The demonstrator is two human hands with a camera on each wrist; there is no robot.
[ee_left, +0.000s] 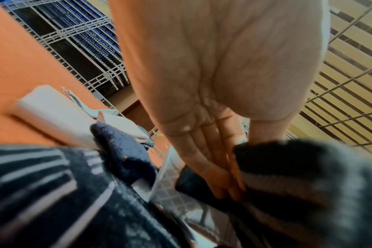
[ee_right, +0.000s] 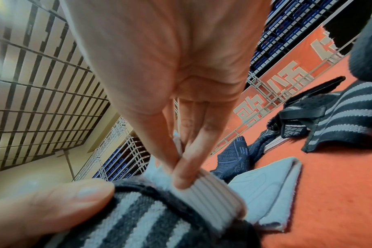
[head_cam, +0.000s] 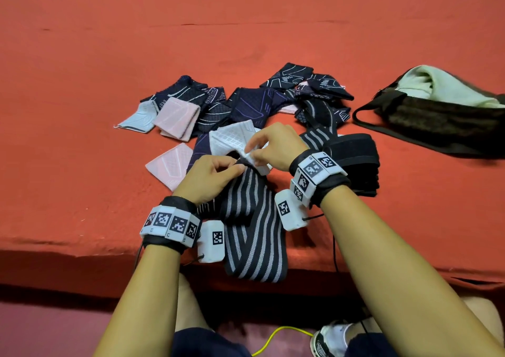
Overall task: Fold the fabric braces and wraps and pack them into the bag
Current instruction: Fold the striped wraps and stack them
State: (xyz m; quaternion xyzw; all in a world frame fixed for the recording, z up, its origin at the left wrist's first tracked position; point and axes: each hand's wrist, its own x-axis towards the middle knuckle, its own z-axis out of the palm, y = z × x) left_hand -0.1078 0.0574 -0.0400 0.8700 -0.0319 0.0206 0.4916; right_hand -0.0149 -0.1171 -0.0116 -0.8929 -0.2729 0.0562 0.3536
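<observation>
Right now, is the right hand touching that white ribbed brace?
Touching. In the right wrist view, the right hand pinches the ribbed edge of the white brace between thumb and fingers, above the striped wrap; the head view agrees.

large pale characters stand on an orange banner behind the wire fence, seen tilted and cut off, unreadable.

Orange-covered table, scattered braces (folded, loose), bag
</observation>
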